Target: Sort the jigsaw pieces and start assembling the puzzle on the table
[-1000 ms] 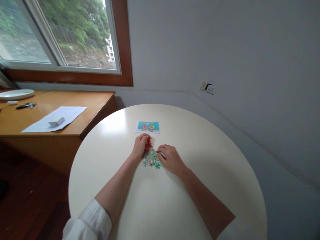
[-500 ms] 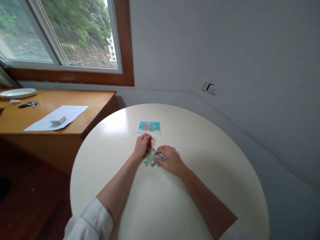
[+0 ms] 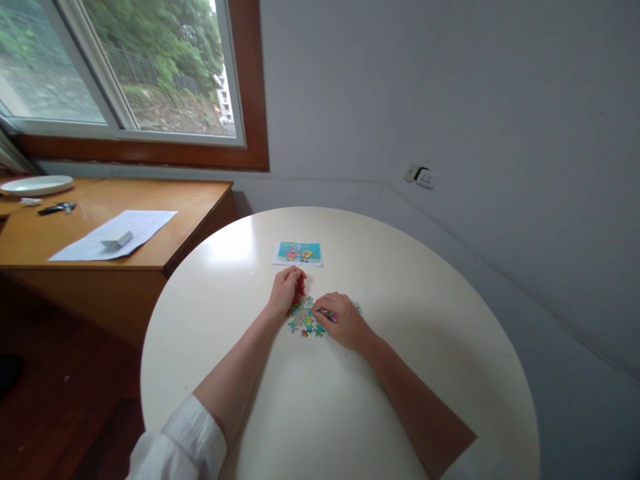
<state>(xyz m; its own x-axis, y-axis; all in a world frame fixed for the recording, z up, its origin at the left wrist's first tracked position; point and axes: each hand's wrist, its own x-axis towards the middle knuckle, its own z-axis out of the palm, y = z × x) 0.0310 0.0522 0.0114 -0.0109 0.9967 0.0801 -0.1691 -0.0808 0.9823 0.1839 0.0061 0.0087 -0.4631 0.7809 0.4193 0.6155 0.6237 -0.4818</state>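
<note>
Small jigsaw pieces, turquoise, yellow, pink and grey-backed, lie in a loose pile between my hands. My left hand rests on its side at the pile's left edge, fingers curled inward; a dark red patch shows beneath them, and what they hold, if anything, is hidden. Over the pile's right side, my right hand is closed, thumb and fingertips pinched on what looks like a jigsaw piece. More pieces show under its palm. Beyond both hands lies a picture card with a pink and a yellow cartoon figure.
The round white table fills the middle of the view. At the left, a wooden desk bears a sheet of paper with a small white block, a black object and a white plate. Behind is a wall.
My right hand's thumb and fingers have drawn together from apart, uncovering a few pieces below. My left hand stays nearly still.
</note>
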